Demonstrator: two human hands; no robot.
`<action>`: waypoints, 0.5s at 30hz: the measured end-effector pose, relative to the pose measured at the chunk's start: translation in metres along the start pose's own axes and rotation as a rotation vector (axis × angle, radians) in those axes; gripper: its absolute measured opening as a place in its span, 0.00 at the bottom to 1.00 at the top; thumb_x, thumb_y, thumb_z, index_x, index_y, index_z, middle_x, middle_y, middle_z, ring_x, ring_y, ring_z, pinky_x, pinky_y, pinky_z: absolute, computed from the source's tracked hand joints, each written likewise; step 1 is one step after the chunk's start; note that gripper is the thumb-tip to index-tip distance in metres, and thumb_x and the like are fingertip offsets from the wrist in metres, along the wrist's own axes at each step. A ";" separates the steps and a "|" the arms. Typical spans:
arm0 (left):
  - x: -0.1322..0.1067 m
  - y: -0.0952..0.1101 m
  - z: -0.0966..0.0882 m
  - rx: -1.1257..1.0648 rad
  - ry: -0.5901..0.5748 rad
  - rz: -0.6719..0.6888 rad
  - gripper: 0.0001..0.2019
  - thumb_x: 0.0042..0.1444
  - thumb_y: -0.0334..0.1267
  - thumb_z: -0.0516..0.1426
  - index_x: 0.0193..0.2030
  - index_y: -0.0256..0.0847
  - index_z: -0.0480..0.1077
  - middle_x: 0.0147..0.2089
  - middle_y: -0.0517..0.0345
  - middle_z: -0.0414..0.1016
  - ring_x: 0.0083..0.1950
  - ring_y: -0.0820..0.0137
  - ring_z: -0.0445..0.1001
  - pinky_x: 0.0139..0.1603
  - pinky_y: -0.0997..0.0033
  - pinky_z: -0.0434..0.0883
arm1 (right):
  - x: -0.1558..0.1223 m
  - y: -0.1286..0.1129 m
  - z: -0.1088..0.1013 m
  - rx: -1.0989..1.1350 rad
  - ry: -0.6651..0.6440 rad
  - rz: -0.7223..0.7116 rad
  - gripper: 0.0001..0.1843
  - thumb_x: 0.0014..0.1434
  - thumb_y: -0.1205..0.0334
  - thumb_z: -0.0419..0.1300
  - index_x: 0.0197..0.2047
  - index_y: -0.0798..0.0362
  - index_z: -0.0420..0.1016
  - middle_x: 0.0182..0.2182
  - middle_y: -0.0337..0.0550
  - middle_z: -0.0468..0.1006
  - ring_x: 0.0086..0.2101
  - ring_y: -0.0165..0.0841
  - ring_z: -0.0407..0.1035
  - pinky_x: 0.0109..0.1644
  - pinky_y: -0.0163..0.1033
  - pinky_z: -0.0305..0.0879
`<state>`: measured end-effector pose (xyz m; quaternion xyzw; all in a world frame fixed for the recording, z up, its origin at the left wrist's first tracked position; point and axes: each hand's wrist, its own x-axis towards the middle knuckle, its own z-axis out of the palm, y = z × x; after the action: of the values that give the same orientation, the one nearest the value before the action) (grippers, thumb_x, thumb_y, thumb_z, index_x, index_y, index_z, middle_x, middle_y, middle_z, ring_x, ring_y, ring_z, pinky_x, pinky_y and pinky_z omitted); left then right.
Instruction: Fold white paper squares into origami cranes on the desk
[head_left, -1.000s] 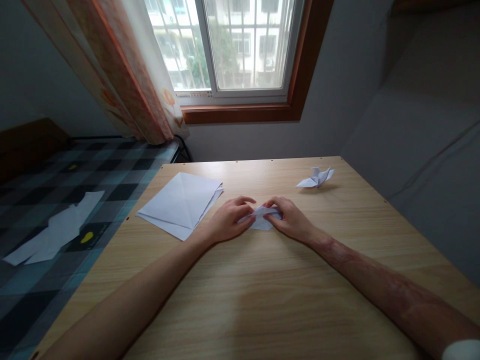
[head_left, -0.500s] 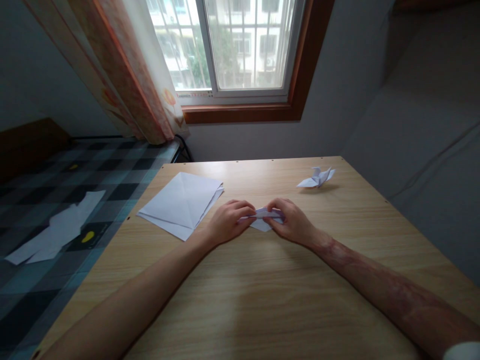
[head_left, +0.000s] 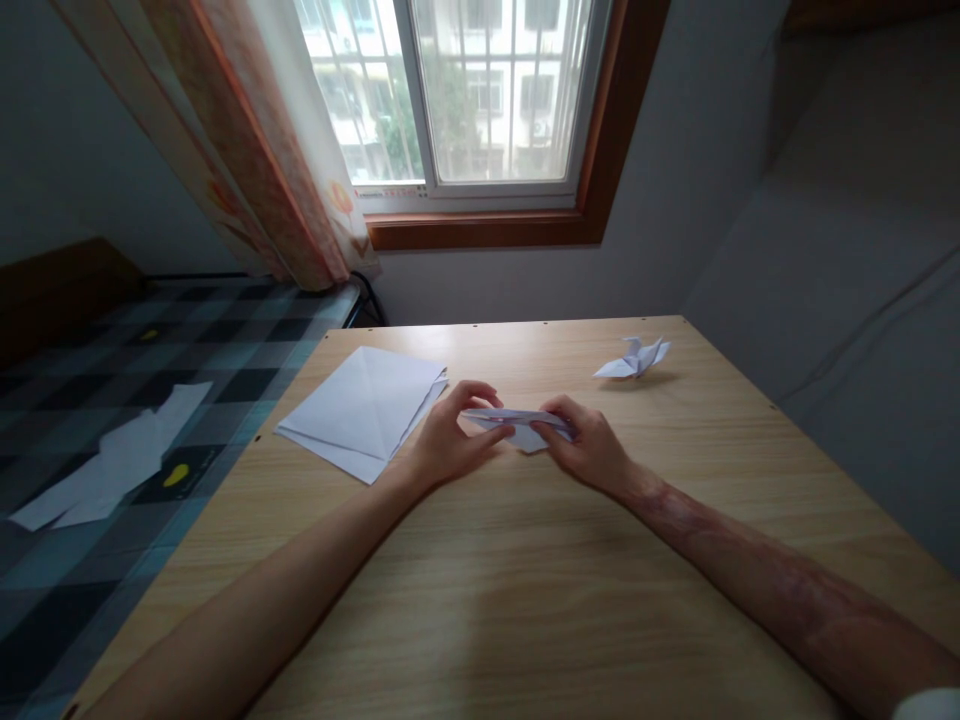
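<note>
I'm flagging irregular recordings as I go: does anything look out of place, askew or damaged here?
Two minor things: the paper stack looks askew, its edges misaligned, and loose paper pieces lie on the bed, off the table. The folded paper in the right hand shows no clear tear.

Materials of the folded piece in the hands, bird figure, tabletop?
Folded piece: looks like matte white paper; thin layered edges.
Bird figure: likely similar paper; sharp points, flat facets, no obvious gloss.
Tabletop: light wood grain, slight sheen toward the far edge; solid wood or laminate, can't tell.
</note>
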<state>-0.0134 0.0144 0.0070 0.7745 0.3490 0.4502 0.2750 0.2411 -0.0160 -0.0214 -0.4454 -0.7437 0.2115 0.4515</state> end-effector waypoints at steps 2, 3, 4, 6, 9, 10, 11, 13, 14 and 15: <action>0.003 -0.001 0.001 -0.072 0.015 -0.057 0.22 0.58 0.43 0.74 0.54 0.41 0.74 0.52 0.52 0.84 0.51 0.63 0.84 0.56 0.61 0.79 | -0.001 0.000 0.003 0.083 0.023 0.067 0.10 0.73 0.50 0.65 0.46 0.47 0.76 0.34 0.40 0.84 0.32 0.36 0.76 0.35 0.38 0.69; 0.003 -0.002 0.002 -0.114 0.008 -0.098 0.23 0.57 0.44 0.74 0.54 0.40 0.75 0.52 0.51 0.84 0.51 0.62 0.83 0.56 0.61 0.79 | -0.001 0.000 0.005 0.128 0.039 0.097 0.11 0.73 0.49 0.65 0.46 0.47 0.76 0.34 0.40 0.84 0.32 0.36 0.76 0.36 0.38 0.69; 0.004 -0.003 0.004 -0.160 -0.013 -0.149 0.23 0.57 0.46 0.74 0.53 0.39 0.76 0.51 0.51 0.84 0.50 0.63 0.83 0.54 0.62 0.79 | -0.001 0.000 0.007 0.175 0.058 0.124 0.12 0.72 0.48 0.65 0.47 0.48 0.75 0.35 0.40 0.84 0.33 0.36 0.77 0.37 0.37 0.70; 0.003 -0.005 0.008 -0.259 -0.081 -0.242 0.20 0.58 0.48 0.73 0.51 0.38 0.79 0.47 0.50 0.85 0.48 0.62 0.83 0.50 0.64 0.79 | 0.000 0.001 0.011 0.272 0.094 0.164 0.14 0.71 0.47 0.67 0.49 0.48 0.74 0.39 0.42 0.84 0.37 0.37 0.78 0.40 0.38 0.72; 0.001 -0.006 0.012 -0.374 -0.162 -0.307 0.17 0.62 0.49 0.70 0.48 0.36 0.82 0.46 0.48 0.86 0.47 0.62 0.83 0.49 0.65 0.79 | 0.001 0.000 0.014 0.407 0.096 0.202 0.18 0.69 0.47 0.69 0.53 0.47 0.72 0.43 0.44 0.85 0.40 0.39 0.79 0.44 0.40 0.73; 0.001 -0.005 0.012 -0.392 -0.172 -0.308 0.16 0.64 0.49 0.69 0.47 0.37 0.83 0.46 0.49 0.86 0.47 0.62 0.83 0.50 0.65 0.79 | 0.002 -0.001 0.015 0.447 0.082 0.218 0.20 0.68 0.46 0.70 0.54 0.47 0.72 0.43 0.43 0.85 0.40 0.38 0.79 0.44 0.40 0.73; 0.001 -0.005 0.012 -0.402 -0.175 -0.300 0.16 0.64 0.49 0.69 0.46 0.37 0.83 0.46 0.49 0.86 0.47 0.62 0.83 0.50 0.65 0.79 | 0.002 -0.002 0.015 0.481 0.063 0.238 0.21 0.66 0.46 0.71 0.53 0.47 0.73 0.42 0.43 0.85 0.39 0.38 0.78 0.43 0.39 0.73; 0.000 -0.004 0.012 -0.409 -0.172 -0.282 0.15 0.66 0.49 0.68 0.45 0.37 0.83 0.45 0.50 0.86 0.47 0.63 0.82 0.50 0.66 0.78 | 0.003 -0.006 0.014 0.529 0.015 0.280 0.22 0.64 0.45 0.73 0.51 0.49 0.75 0.39 0.42 0.84 0.37 0.37 0.76 0.40 0.38 0.71; 0.000 -0.003 0.012 -0.414 -0.166 -0.276 0.15 0.66 0.49 0.68 0.45 0.37 0.82 0.45 0.50 0.86 0.46 0.63 0.82 0.49 0.67 0.78 | 0.003 -0.007 0.014 0.546 -0.010 0.299 0.22 0.63 0.44 0.73 0.49 0.49 0.76 0.37 0.41 0.83 0.35 0.36 0.74 0.38 0.38 0.69; 0.000 -0.003 0.012 -0.418 -0.161 -0.272 0.16 0.66 0.50 0.68 0.46 0.37 0.82 0.45 0.50 0.86 0.46 0.64 0.82 0.48 0.67 0.78 | 0.003 -0.009 0.013 0.561 -0.032 0.316 0.22 0.62 0.43 0.73 0.47 0.50 0.77 0.36 0.40 0.81 0.34 0.35 0.72 0.36 0.37 0.68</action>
<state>-0.0040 0.0146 -0.0006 0.6801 0.3263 0.4085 0.5139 0.2244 -0.0166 -0.0199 -0.4104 -0.5849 0.4827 0.5065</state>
